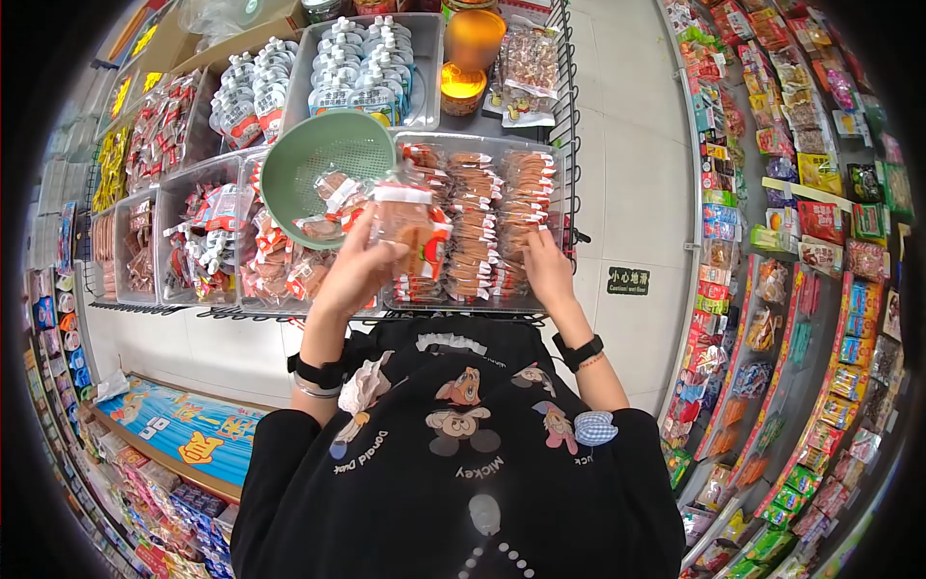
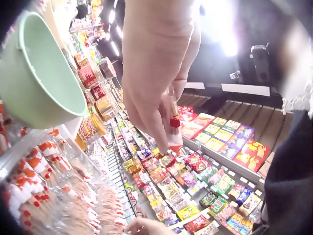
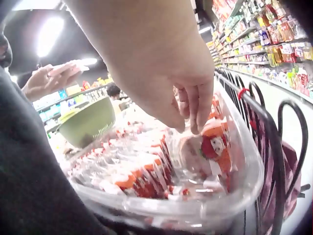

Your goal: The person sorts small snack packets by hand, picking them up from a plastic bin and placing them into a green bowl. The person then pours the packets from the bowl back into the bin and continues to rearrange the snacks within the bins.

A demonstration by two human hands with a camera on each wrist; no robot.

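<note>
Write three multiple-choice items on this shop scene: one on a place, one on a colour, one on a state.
1. Where is the colander?
A. on the floor
B. on the bins
C. hung on the far shelf

2. What colour is the colander?
A. green
B. red
C. blue

3. What is the left hand doing?
A. hanging idle
B. holding a packet
C. pressing the floor sign

Answers:
1 B, it rests tilted on the clear bins' edges.
2 A, its mesh and rim show pale green in all views.
3 B, the fingers pinch a red-topped packet raised above the bins.
</note>
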